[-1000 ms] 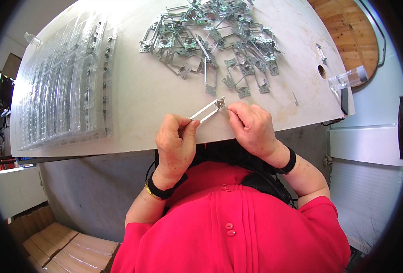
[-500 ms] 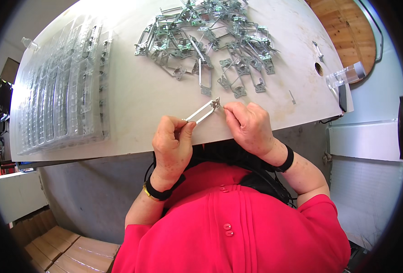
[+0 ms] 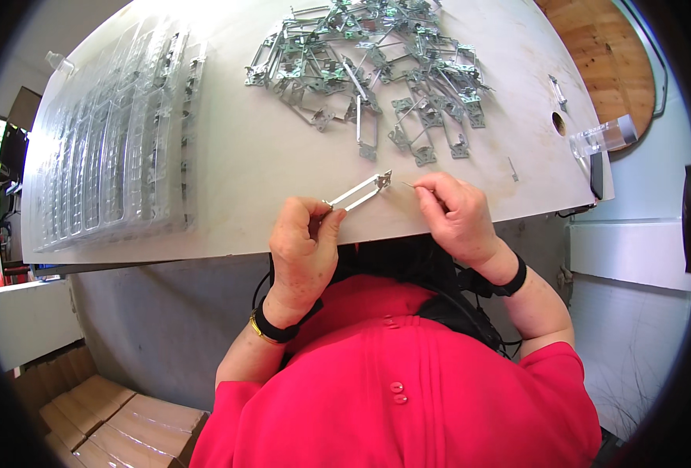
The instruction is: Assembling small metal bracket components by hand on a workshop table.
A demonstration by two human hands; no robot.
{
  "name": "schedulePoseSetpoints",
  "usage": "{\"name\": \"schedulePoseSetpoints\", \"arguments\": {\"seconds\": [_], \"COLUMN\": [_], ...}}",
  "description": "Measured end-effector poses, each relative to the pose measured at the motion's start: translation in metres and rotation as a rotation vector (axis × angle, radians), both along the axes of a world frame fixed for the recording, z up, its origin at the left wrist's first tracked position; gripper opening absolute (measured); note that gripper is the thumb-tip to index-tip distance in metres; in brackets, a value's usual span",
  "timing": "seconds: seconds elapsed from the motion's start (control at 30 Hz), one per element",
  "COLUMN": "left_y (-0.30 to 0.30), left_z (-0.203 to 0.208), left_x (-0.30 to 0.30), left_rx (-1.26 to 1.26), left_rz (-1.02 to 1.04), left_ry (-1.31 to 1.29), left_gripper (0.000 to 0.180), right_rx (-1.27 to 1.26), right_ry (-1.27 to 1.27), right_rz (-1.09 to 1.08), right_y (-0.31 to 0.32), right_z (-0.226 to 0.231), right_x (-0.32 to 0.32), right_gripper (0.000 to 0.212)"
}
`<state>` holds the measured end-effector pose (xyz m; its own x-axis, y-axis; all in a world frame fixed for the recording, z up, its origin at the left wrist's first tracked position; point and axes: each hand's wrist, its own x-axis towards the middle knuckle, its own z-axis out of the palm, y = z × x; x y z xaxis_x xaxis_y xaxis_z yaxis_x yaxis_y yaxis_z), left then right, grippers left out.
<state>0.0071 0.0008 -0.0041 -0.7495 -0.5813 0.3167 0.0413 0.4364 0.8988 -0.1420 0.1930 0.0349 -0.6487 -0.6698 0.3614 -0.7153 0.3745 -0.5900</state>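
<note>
My left hand [image 3: 305, 243] pinches one end of a metal linkage [image 3: 358, 192] between thumb and fingers. Two slim parallel bars run from that grip to a small plate at the far right end, held just over the table's near edge. My right hand [image 3: 462, 220] is closed in a pinch to the right of that plate, apart from it. A thin, needle-like metal piece [image 3: 408, 185] sticks out of its fingertips toward the linkage; its exact kind is too small to make out. Beyond both hands lies a tangled pile of similar metal linkages [image 3: 361, 74].
Stacked clear plastic trays [image 3: 115, 148] cover the left of the white table [image 3: 228, 179]. Toward the right lie a thin metal piece [image 3: 513, 169] and a single metal part [image 3: 557, 93]. A clear bottle [image 3: 604, 137] lies by a round hole [image 3: 558, 123]. Cardboard boxes [image 3: 119, 413] sit lower left.
My right hand has drawn back to the right from the linkage's plate, opening a gap. The thin piece in its fingertips now shows clearly. My left hand keeps its hold; the whole view has shifted slightly.
</note>
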Motion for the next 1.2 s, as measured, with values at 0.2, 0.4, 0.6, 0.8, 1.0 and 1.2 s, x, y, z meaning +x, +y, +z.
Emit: {"name": "schedulePoseSetpoints", "arguments": {"seconds": [0.2,0.4,0.6,0.8,1.0,1.2], "left_y": [-0.002,-0.008,-0.01,-0.007,-0.007,-0.012], "left_z": [0.002,0.001,-0.002,-0.001,0.003,0.002], "left_x": [0.004,0.008,0.009,0.009,0.019,0.017], "left_rx": [-0.022,-0.206,-0.35,-0.39,-0.41,-0.357], "left_rz": [-0.021,-0.062,-0.03,-0.036,-0.063,-0.023], "left_ry": [0.018,0.083,0.103,0.071,0.031,0.05], "left_gripper": [0.02,0.022,0.023,0.027,0.034,0.036], "right_rx": [0.027,-0.005,-0.047,-0.044,-0.085,-0.14], "right_ry": [-0.153,-0.139,-0.208,-0.214,-0.384,-0.522], "right_rz": [0.014,0.035,0.022,0.016,-0.037,-0.054], "right_y": [0.014,0.013,0.016,0.015,0.019,0.023], "right_z": [0.004,-0.001,-0.006,-0.006,-0.01,-0.003], "right_x": [-0.007,-0.01,-0.01,-0.01,-0.01,-0.014], "right_gripper": [0.007,0.007,0.005,0.005,0.006,0.008]}}
